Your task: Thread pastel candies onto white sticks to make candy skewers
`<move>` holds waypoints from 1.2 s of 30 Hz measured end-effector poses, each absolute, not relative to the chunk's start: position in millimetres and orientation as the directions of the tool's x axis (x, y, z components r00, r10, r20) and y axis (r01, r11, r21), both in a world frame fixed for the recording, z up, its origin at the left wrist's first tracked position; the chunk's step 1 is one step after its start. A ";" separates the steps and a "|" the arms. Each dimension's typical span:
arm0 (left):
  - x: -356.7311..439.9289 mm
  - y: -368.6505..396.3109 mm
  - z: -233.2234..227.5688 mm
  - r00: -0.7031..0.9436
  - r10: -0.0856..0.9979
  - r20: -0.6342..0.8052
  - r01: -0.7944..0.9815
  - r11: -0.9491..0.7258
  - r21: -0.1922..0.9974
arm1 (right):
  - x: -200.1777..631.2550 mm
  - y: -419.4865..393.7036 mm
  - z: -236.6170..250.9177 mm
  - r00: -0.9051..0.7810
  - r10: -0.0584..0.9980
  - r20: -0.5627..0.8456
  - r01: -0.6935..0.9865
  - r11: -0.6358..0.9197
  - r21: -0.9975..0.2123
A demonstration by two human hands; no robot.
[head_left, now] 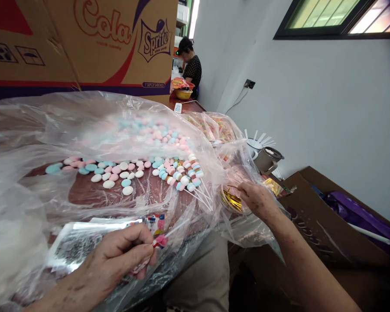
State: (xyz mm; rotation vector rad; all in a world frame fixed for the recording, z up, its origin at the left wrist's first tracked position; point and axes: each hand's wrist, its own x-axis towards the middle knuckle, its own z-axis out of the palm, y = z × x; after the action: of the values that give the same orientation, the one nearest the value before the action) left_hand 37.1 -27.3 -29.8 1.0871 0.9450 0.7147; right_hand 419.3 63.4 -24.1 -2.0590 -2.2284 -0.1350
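My left hand [126, 255] is closed around a candy stick in a printed wrapper [160, 241]. The wrapper's pink neck is gathered, and a white stick pokes out toward the upper right; my fingers hide most of the rest. Over a heap of gold twist ties [231, 200], my right hand [255, 197] has its fingers pinched on one thin gold tie. Beneath my left hand lie flat silvery printed bags [81, 242]. Several candy skewers [185, 173] on white sticks rest on the plastic sheet, beside loose pink, blue and white candies [115, 169].
Clear plastic sheeting [143, 151] covers the table. A large cardboard box [94, 47] stands at the back left. On the right are a grey mug [268, 159], a holder of white sticks [255, 143] and an open carton [312, 216]. Another person [192, 67] sits farther back.
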 end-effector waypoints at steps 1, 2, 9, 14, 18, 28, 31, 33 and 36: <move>37.8 -27.3 -29.4 0.431 0.860 -0.274 -0.061 0.330 0.942 | 418.9 61.6 -20.6 -0.055 0.982 0.183 0.998 0.058 -0.012; 39.3 -27.5 -28.6 0.424 0.865 -0.268 -0.095 0.336 0.937 | 416.2 58.8 -16.8 -0.031 0.969 0.246 0.999 0.041 -0.034; 63.3 -28.4 -19.9 0.353 0.900 -0.256 -0.201 0.341 0.918 | 306.2 18.2 -12.4 -0.048 0.872 0.487 0.544 0.431 -0.719; 71.0 -25.9 -23.1 0.266 0.922 -0.283 -0.282 0.355 0.891 | 232.3 3.9 -30.4 -0.190 0.914 0.360 0.226 0.397 -0.889; 67.7 -26.4 -26.8 0.163 0.936 -0.313 -0.340 0.351 0.872 | 222.8 3.1 -36.4 -0.315 0.928 0.198 0.067 0.229 -0.971; 64.3 -17.5 -35.9 -0.043 0.963 -0.265 -0.179 0.253 0.951 | 210.4 3.8 -51.6 -0.339 0.732 0.591 0.480 0.675 -0.561; 57.5 -7.7 -31.8 -0.016 0.972 -0.235 -0.016 0.235 0.972 | 215.5 10.1 -52.4 -0.526 0.412 0.744 0.578 0.815 -0.043; 51.6 -1.7 -22.7 0.084 0.962 -0.260 0.094 0.252 0.963 | 223.1 17.2 -46.3 -0.660 0.253 0.708 0.475 0.870 0.132; 44.5 4.2 -5.8 0.316 0.863 -0.395 0.255 0.324 0.911 | 234.2 26.7 -31.0 -0.813 0.071 0.577 0.252 0.938 0.240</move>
State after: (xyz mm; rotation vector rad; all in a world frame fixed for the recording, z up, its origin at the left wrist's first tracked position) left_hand 44.5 4.2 -5.8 1.2127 1.2210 0.5670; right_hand 234.2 26.7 -31.0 -0.2289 -2.5027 -0.4110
